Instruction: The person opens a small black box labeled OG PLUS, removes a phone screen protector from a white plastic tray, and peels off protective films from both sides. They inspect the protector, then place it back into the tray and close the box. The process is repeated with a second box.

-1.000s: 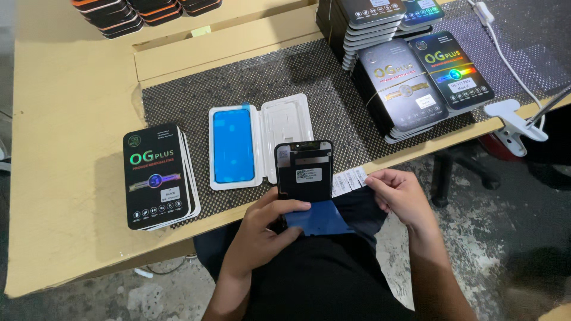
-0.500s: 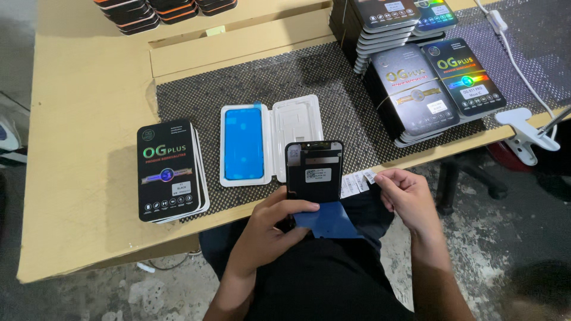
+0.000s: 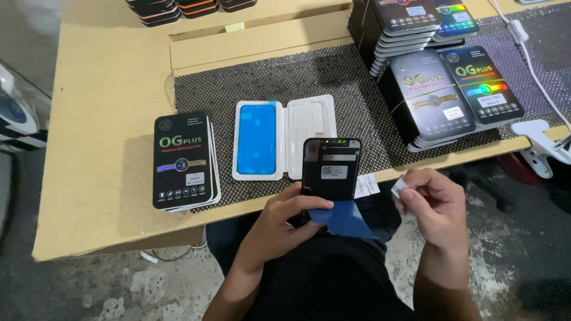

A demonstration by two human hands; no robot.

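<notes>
My left hand (image 3: 284,221) grips the lower end of a black phone screen panel (image 3: 331,169), held back side up over the table's front edge, thumb across it. A blue film flap (image 3: 345,219) hangs from its lower end. My right hand (image 3: 431,205) is to the right, off the table, pinching a small white sticker (image 3: 399,187) between thumb and fingers. Two white label strips (image 3: 366,185) lie on the table edge next to the panel. Behind the panel sits an open white plastic tray (image 3: 309,138) with a blue film sheet (image 3: 257,139) in its left half.
A stack of flat black boxes (image 3: 183,161) lies to the left on the dark mat (image 3: 333,89). Taller stacks of black boxes (image 3: 446,95) stand at the right and back. A white clamp (image 3: 538,148) and cable sit at the right edge. A wooden ledge (image 3: 256,41) runs behind.
My right hand has moved right and away from the panel with the small white sticker. The view has shifted slightly; the panel stays in my left hand.
</notes>
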